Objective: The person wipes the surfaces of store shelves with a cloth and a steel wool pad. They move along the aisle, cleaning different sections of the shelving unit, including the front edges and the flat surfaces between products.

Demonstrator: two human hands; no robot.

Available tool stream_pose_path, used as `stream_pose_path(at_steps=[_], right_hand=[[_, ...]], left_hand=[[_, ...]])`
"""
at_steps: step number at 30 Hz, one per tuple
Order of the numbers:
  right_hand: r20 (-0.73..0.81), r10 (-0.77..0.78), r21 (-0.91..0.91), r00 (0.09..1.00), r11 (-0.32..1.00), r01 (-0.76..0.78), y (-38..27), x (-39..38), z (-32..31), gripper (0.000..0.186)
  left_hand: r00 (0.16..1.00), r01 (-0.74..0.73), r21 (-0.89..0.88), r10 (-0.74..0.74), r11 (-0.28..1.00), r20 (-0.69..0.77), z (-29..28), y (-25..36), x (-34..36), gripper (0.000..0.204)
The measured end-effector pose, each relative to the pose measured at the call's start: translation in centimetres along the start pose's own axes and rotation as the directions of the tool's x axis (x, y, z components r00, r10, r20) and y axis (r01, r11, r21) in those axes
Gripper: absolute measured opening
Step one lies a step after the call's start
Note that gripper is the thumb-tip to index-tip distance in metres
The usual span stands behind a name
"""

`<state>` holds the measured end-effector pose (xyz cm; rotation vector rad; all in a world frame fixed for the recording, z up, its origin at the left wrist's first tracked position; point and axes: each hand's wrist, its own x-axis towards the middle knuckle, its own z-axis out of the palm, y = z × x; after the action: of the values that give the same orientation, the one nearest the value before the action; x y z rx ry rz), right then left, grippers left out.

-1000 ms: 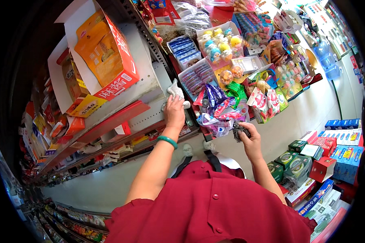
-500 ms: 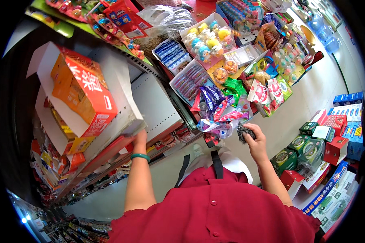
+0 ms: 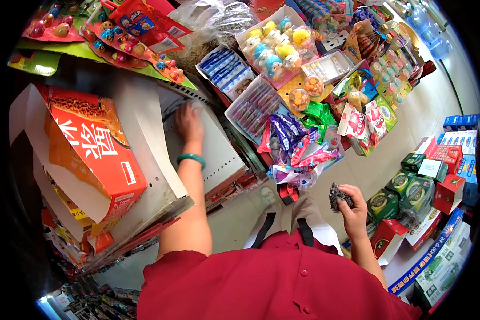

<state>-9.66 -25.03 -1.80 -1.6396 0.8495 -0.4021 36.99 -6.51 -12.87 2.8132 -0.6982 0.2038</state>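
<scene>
My left hand [image 3: 189,125], with a green bangle at the wrist, reaches onto a white perforated shelf [image 3: 213,154] at the left of centre; its fingers are blurred, and whether anything is under them is unclear. Beside it, a pale shelf panel [image 3: 157,160] carries cut-open red and white cartons [image 3: 96,160]. My right hand [image 3: 349,205], at right of centre, pinches a dark grey scrubbing pad [image 3: 337,197] in mid-air, below a heap of colourful candy packets [image 3: 298,149].
Trays of toy-topped sweets [image 3: 274,50], blue packets [image 3: 224,74] and a clear bag [image 3: 208,24] crowd the upper display. Red hanging packs [image 3: 146,29] lie at upper left. Stacked boxes [image 3: 421,192] line the right side above a tiled floor [image 3: 341,173].
My left hand has moved from a white cloth, past the panel's edge, onto the shelf surface farther in. My right hand, still gripping the pad, has shifted lower and rightward in the picture.
</scene>
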Motion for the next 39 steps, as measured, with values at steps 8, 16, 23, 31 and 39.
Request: stream_pose_path(at_steps=[8, 16, 23, 31, 39], right_hand=[[-0.006, -0.064, -0.031, 0.998, 0.997, 0.064, -0.5, -0.1, -0.1, 0.026], [0.032, -0.116, 0.004, 0.993, 0.993, 0.116, -1.2, 0.9, 0.3, 0.026], [-0.009, -0.074, -0.036, 0.997, 0.997, 0.074, -0.8, 0.6, -1.1, 0.026], [0.007, -0.043, -0.064, 0.999, 0.997, 0.044, 0.4, -0.6, -1.9, 0.026], [0.079, -0.137, -0.010, 0.987, 0.990, 0.138, -0.8, 0.8, -1.8, 0.026]], left_hand=[[0.991, -0.133, -0.158, 0.133, 0.978, -0.012, 0.2, 3.5, -3.7, 0.037], [0.952, -0.205, -0.349, 0.269, 0.914, 0.145, -5.4, 6.2, -13.5, 0.040], [0.992, 0.098, -0.073, -0.092, 0.993, 0.086, -5.1, -5.3, -9.7, 0.042], [0.994, -0.101, 0.008, 0.101, 0.995, -0.031, -0.9, -3.5, -2.3, 0.039], [0.974, -0.202, -0.285, 0.223, 0.937, 0.042, -1.9, 4.7, -9.8, 0.038]])
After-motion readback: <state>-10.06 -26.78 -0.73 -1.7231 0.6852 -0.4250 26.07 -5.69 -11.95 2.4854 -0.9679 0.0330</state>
